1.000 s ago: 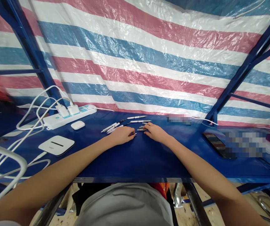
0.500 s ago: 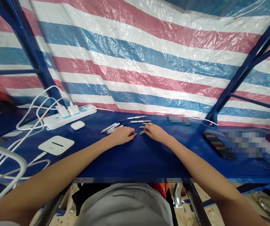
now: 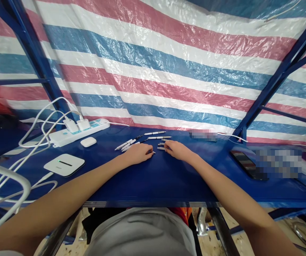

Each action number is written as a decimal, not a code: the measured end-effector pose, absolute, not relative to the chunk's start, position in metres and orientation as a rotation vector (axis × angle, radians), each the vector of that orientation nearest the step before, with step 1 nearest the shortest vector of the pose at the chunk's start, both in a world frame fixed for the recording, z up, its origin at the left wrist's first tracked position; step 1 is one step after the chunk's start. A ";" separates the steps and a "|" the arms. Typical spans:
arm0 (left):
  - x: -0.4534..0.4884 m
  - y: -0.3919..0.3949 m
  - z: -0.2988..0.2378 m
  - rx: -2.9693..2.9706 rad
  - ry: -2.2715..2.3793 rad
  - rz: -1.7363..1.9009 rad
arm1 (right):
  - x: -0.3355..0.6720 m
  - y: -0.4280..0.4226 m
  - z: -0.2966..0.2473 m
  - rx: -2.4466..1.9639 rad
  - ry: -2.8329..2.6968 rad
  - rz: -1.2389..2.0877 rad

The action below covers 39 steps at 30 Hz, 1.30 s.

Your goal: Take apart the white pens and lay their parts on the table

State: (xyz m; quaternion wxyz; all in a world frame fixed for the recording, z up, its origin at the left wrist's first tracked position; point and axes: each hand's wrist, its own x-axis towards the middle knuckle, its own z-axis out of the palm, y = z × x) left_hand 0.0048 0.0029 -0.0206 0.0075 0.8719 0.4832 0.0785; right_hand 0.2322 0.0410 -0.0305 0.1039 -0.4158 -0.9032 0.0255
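Note:
My left hand (image 3: 139,153) rests on the blue desk (image 3: 153,181) with its fingers curled together. A small pale tip (image 3: 153,153) pokes out at its fingertips; the rest of that piece is hidden. Facing it, my right hand (image 3: 179,150) has bent fingers closed over several thin grey pen-like pieces (image 3: 161,148), whose ends jut out to the left. Behind the hands lie two white pens with grey ends, a nearer pen (image 3: 157,137) and a farther pen (image 3: 153,133). Left of them is a loose pile of white and black pens (image 3: 127,143), partly behind my left hand.
On the left stand a white power strip (image 3: 62,138) with plugs and looping cables, a white earbud case (image 3: 88,142) and a white square device (image 3: 64,165). A black phone (image 3: 246,164) lies right, near a blurred patch. Behind hangs a striped sheet (image 3: 169,78) between blue frame posts.
At my right fingertips the nearest grey piece, tilted and apart before, now lies closer in line with the others. The left hand has barely moved.

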 end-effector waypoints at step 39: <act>0.003 0.005 -0.023 2.719 1.495 0.262 | 0.233 0.044 -0.029 -1.251 -2.543 0.046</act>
